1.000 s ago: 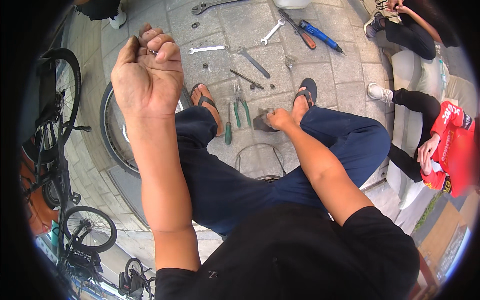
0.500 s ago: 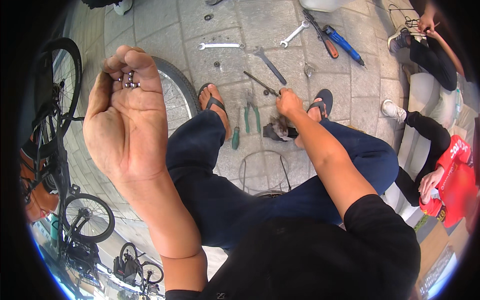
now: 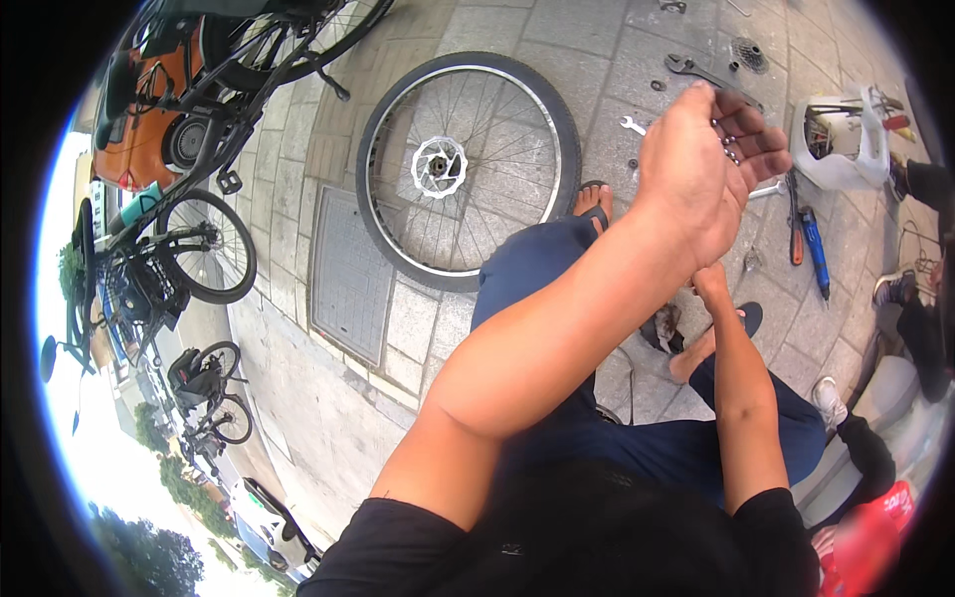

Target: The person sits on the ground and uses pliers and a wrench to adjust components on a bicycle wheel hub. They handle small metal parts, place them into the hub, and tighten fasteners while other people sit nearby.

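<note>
The small metal balls [image 3: 731,154] lie in my left hand [image 3: 696,189], by its half-curled fingers, which cup them loosely without pinching. They look hard, light for being so small, and likely slippery and quick to roll; I'd take each singly between two fingertips, across its middle. My right hand [image 3: 708,282] is partly hidden behind my left wrist, so I can't tell what it grips. Toward the right edge of the pavement [image 3: 567,40] stands a white container [image 3: 844,177]; dark things show inside, too unclear to name.
</note>
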Tool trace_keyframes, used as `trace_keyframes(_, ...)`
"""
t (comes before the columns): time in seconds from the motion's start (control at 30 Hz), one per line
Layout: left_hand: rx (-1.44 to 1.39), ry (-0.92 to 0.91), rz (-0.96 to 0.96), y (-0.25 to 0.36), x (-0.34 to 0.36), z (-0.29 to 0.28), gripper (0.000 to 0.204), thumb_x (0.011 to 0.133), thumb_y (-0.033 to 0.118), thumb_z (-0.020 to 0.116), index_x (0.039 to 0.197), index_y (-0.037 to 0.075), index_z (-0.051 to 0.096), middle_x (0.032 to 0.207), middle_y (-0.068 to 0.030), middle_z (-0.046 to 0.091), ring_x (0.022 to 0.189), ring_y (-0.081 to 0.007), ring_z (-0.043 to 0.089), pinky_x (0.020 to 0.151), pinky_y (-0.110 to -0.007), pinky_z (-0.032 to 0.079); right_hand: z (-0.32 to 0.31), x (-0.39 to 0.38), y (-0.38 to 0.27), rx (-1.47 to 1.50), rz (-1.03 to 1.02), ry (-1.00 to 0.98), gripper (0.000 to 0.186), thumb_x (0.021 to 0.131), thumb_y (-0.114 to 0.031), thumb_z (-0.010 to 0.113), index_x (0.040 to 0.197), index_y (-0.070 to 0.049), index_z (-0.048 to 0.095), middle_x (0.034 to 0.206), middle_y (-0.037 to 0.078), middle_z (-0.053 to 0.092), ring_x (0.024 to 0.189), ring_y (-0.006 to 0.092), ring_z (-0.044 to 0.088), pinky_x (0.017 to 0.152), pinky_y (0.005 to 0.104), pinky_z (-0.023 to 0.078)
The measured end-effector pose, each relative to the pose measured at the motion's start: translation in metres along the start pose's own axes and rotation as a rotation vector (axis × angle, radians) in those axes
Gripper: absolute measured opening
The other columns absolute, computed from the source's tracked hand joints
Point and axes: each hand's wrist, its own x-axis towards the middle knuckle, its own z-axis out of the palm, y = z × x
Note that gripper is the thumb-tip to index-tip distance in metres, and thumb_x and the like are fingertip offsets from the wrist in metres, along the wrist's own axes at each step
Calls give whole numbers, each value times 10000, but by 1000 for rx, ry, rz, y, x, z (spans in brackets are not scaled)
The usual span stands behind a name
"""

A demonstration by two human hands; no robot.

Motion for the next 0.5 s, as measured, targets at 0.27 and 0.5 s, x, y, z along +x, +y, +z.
trace_keyframes(0.27, -292, -157, 149, 49, -23, -17, 295, 1126, 241, 396, 1018, 30, 572, 971, -129, 612, 913, -304, 653, 862, -489, 596, -58, -126, -68, 190, -55, 2, 219, 965, -271, 648, 986, -54, 667, 790, 51, 627, 635, 188, 640, 568, 343, 499)
trace_keyframes(0.5, -222, -167, 445, 187, -138, -178, 357, 1154, 264, 421, 997, 30, 640, 992, -133, 681, 990, -312, 673, 962, -502, 569, -136, -266, -149, 127, -399, 52, 207, 992, -301, 641, 947, -99, 631, 778, 9, 603, 654, 154, 615, 604, 316, 481)
